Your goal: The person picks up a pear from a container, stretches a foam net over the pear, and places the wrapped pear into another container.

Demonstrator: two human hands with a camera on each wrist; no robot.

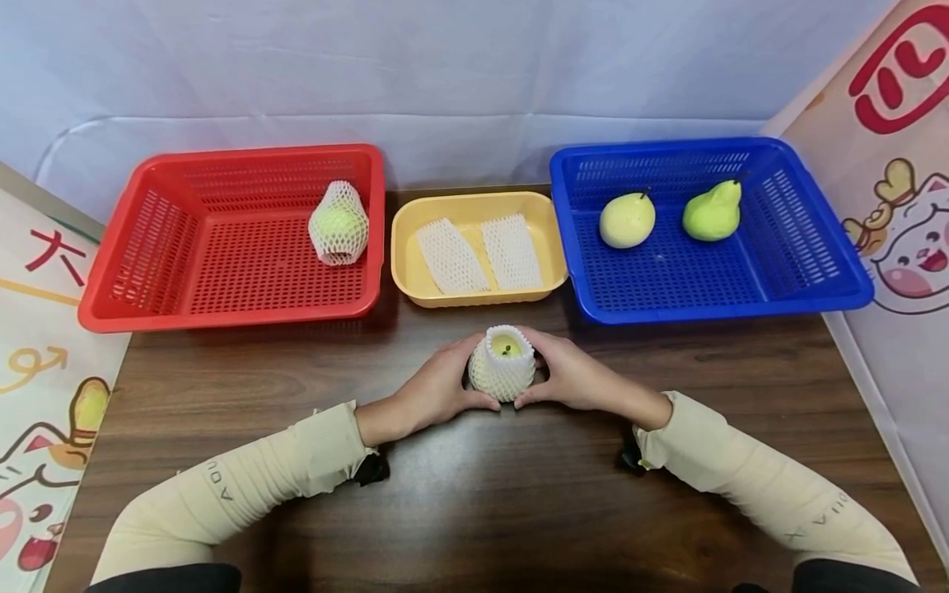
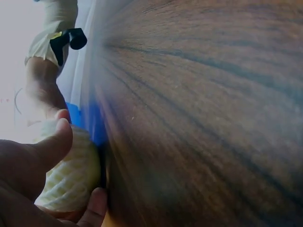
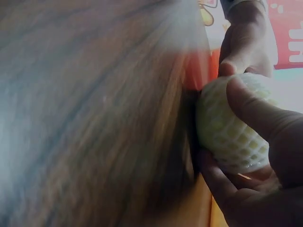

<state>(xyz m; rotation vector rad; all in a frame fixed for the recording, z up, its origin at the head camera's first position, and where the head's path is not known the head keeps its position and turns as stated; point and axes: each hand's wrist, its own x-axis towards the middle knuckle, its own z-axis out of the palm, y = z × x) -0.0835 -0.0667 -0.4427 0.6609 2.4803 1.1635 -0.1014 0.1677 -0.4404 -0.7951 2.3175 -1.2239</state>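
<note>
Two hands on one netted fruit [image 1: 504, 375], centre of the head frame — left hand [image 1: 433, 383] and right hand [image 1: 582, 375] curled partway round opposite sides, both gripping it. Stem shows through the net's open top.

Upper left: red basket [image 1: 230, 319], a netted green fruit [image 1: 339, 226] at its right end. Upper centre: yellow tray [image 1: 482, 299], two flat white foam nets [image 1: 454, 257]. Upper right: blue basket [image 1: 726, 313], pale yellow fruit [image 1: 627, 221] plus green pear [image 1: 713, 212].

Writing: left sleeve [image 1: 274, 459] roughly "AOU", rest lost — right sleeve [image 1: 764, 473] lettering unclear. Red "大" on left panel [image 1: 30, 329]; red character upper right, cut off.
</note>
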